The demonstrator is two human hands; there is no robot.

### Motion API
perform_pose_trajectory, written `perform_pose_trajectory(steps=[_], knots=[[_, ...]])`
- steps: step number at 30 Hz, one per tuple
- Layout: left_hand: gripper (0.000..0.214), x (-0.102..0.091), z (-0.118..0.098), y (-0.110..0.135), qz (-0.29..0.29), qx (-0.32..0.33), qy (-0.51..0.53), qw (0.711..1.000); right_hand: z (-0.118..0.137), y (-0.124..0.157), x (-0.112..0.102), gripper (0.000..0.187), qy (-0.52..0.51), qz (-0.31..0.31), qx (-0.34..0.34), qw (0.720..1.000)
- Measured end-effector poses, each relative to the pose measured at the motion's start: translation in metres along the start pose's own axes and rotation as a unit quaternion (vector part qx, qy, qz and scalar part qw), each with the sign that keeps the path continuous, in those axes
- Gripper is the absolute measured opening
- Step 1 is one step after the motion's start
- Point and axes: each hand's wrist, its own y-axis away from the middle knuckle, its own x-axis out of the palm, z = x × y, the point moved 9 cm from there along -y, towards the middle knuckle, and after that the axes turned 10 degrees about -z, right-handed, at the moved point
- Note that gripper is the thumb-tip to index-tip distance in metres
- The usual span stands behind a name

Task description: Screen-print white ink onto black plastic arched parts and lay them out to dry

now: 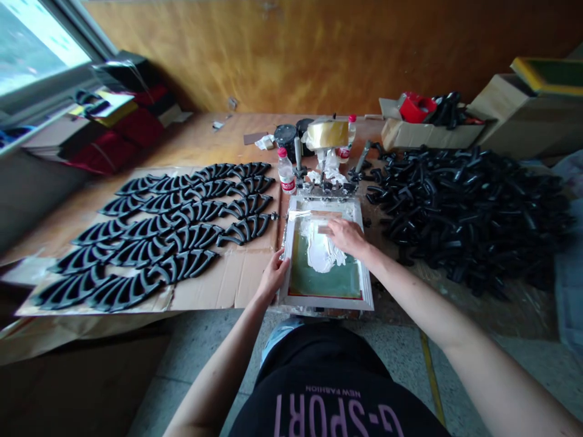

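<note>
A screen-printing frame (367, 285) with a pale metal border and green mesh lies in front of me. White ink (321, 255) is smeared in a thick patch on its mesh. My right hand (347, 237) is closed on a flat tan scraper (325, 230) at the upper part of the ink. Just beyond it, a brown strip (327, 215) lies across the frame's far end. My left hand (276, 271) grips the frame's left edge, its fingers partly hidden by the border. A clamp (325, 189) stands at the frame's far side.
Rows of black curved parts (150, 233) lie on cardboard (200, 294) to the left. A heap of black parts (460, 206) covers the right side. Behind the frame are a plastic bottle (286, 173), dark tubs (285, 135) and a tape roll (328, 133). An open carton (421, 135) stands back right.
</note>
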Motion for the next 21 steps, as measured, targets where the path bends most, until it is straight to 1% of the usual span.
perform_pose_trajectory(steps=[2,4,5,6,7,8,10,11,13,15,16,18,19,21], knots=[[0.061,-0.002,0.001,0.000,-0.007,0.001,0.000,1.000,0.014,0.024,0.003,0.019,0.012,0.012,-0.075,0.997],[0.059,-0.003,0.002,0.001,-0.010,0.001,0.004,1.000,0.029,0.047,0.000,0.022,-0.006,0.032,-0.166,0.986],[0.058,-0.003,0.002,0.001,-0.013,-0.001,0.007,1.000,0.034,0.055,-0.003,0.021,-0.025,0.046,-0.198,0.979],[0.057,-0.003,0.003,0.001,-0.017,-0.003,0.010,1.000,0.036,0.058,-0.006,0.019,-0.041,0.057,-0.214,0.974],[0.057,-0.003,0.003,0.001,-0.020,-0.005,0.012,1.000,0.036,0.058,-0.009,0.015,-0.052,0.060,-0.212,0.974],[0.057,-0.003,0.002,0.002,-0.022,-0.006,0.014,1.000,0.034,0.055,-0.011,0.013,-0.054,0.051,-0.196,0.978],[0.057,-0.003,0.000,0.003,-0.021,-0.006,0.016,1.000,0.029,0.049,-0.015,0.012,-0.035,0.008,-0.156,0.987],[0.057,-0.002,-0.001,0.003,-0.018,-0.006,0.016,1.000,0.030,0.050,-0.015,0.015,-0.022,-0.015,-0.149,0.988],[0.058,-0.001,-0.004,0.005,-0.012,-0.010,0.017,1.000,0.037,0.060,-0.010,0.021,-0.008,-0.039,-0.167,0.985],[0.058,-0.001,-0.006,0.006,-0.010,-0.015,0.018,1.000,0.044,0.070,-0.004,0.021,-0.021,-0.027,-0.191,0.981],[0.058,-0.001,-0.007,0.007,-0.010,-0.017,0.019,1.000,0.045,0.070,-0.004,0.018,-0.032,-0.023,-0.189,0.981],[0.061,-0.002,-0.013,0.009,-0.008,-0.019,0.023,1.000,0.041,0.057,-0.012,0.014,-0.048,-0.036,-0.155,0.986],[0.063,-0.003,-0.017,0.011,-0.005,-0.018,0.026,0.999,0.036,0.044,-0.019,0.020,-0.053,-0.050,-0.129,0.989],[0.068,-0.008,-0.031,0.016,0.004,-0.011,0.030,0.999,0.019,0.012,-0.036,0.040,-0.048,-0.081,-0.064,0.994]])
